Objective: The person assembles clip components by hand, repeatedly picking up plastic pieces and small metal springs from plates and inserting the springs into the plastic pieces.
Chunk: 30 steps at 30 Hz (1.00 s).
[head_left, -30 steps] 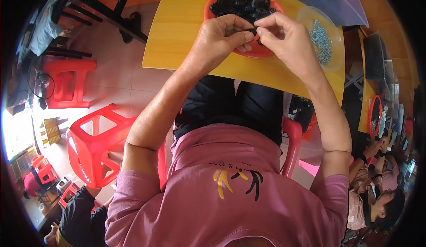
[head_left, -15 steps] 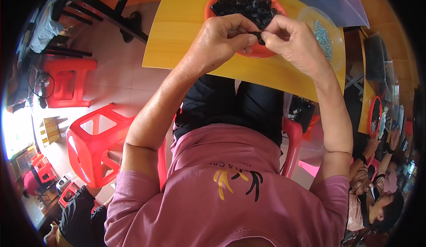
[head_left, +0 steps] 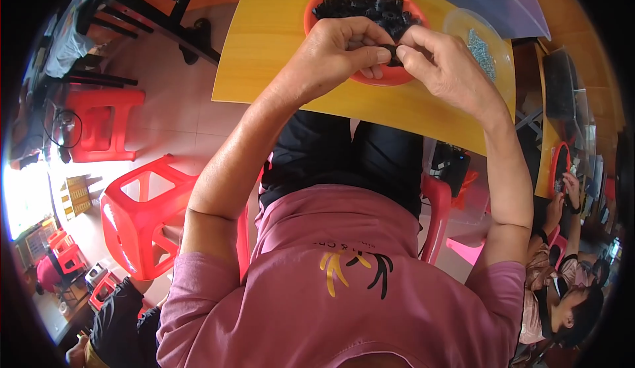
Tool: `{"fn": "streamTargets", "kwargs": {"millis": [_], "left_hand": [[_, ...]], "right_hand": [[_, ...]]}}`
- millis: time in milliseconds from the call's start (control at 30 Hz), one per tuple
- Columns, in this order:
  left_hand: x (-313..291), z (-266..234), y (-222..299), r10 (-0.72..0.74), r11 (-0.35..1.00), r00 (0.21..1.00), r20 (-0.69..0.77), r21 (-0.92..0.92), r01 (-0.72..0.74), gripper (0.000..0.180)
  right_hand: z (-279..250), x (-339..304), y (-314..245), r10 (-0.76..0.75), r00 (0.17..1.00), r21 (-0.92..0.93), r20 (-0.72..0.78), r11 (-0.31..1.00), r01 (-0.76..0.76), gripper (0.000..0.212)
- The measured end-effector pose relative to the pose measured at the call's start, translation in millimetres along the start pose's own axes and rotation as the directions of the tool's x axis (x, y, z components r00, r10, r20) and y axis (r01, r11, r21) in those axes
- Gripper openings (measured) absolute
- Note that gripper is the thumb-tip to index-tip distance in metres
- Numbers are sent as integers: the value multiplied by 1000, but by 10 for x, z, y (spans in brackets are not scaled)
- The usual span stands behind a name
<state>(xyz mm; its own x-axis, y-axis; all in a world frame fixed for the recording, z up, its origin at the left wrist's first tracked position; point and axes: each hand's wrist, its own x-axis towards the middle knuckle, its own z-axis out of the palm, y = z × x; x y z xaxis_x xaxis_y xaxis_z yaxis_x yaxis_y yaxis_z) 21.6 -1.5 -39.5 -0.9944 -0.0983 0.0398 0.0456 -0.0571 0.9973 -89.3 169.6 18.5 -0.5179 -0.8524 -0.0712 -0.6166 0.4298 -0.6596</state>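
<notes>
Between both hands is a small black part (head_left: pixel 394 55), mostly covered by the fingers. My left hand (head_left: pixel 344 49) pinches it from one side with thumb and fingers closed. On the other side, the closed fingertips of my right hand (head_left: pixel 440 60) grip the same part. Both hands hover over the near rim of a round orange-red basin (head_left: pixel 316 5). Heaped inside the basin are many black plastic pieces (head_left: pixel 374 9). To the right of my right hand stands a shallow clear dish (head_left: pixel 501 80) with a pile of small silvery screw-like bits (head_left: pixel 481 53).
The yellow table (head_left: pixel 264 37) has its near edge just above my lap. A translucent bluish bin (head_left: pixel 486 0) stands at the far right. Red plastic stools (head_left: pixel 142 219) are on the floor at left. Another person (head_left: pixel 552 295) sits at the right, working at a red basin (head_left: pixel 561 169).
My right hand has shifted slightly right and the held part a little right too, with both hands still gripping. The other person's hand at right has risen toward their basin.
</notes>
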Motion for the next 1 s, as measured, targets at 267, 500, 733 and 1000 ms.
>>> {"fn": "streamTargets", "kwargs": {"millis": [267,500,733,1000], "left_hand": [[4,-8,52,-28,999,999,24,-18,28,20],[20,-20,70,-20,1000,999,43,-23,21,21],[34,-13,42,-5,999,998,55,-35,6,19],[58,49,-10,27,996,999,-23,91,-25,17]], "right_hand": [[8,-36,23,-205,978,-243,32,948,206,30],[26,-20,27,-175,984,-237,26,955,177,30],[61,-28,22,-223,974,-240,-26,948,210,27],[195,-38,41,-306,939,-340,-158,909,240,22]]}}
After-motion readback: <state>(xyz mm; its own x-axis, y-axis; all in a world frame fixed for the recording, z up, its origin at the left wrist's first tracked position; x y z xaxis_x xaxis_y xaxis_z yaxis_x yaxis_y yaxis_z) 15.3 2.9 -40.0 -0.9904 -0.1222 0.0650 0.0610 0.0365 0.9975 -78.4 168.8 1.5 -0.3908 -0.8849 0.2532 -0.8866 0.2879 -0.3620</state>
